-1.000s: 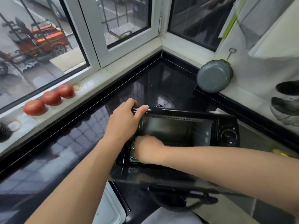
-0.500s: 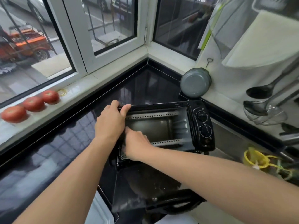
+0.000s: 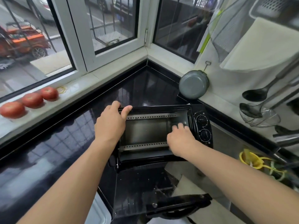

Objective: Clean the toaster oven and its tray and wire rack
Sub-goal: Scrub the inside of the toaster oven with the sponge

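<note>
**Ana:** Starting big: what takes up most of the view?

**Ben:** A glossy black counter [image 3: 48, 151] filling the corner under the windows [image 3: 103, 26]. On it, near the front edge, sits the black toaster oven [image 3: 161, 109], its door [image 3: 140, 188] dropped flat toward the person, out past the counter edge.

**Ana:** And the hands?

**Ben:** The left hand [image 3: 110, 125] grips the oven's top left corner, fingers curled over the top edge and thumb along the front. The right hand [image 3: 180, 139] reaches into the right side of the cavity, fingers bent against the inner wall beside the two dials [image 3: 203, 126]. Whether it holds a cloth or anything else, I cannot tell; the fingertips are blurred.

**Ana:** What blocks the view inside?

**Ben:** Both forearms cross the door, and the right hand hides the lower right of the cavity. Two perforated metal strips show at the top and bottom of the cavity.

**Ana:** Around it?

**Ben:** A grey pan [image 3: 193, 84] leans against the wall behind the oven. Ladles [image 3: 255, 94] and a wire strainer [image 3: 262, 118] hang at the right. Three tomatoes [image 3: 32, 99] line the windowsill at the left. A yellow thing [image 3: 249, 159] lies at the right; what it is I cannot tell.
</note>
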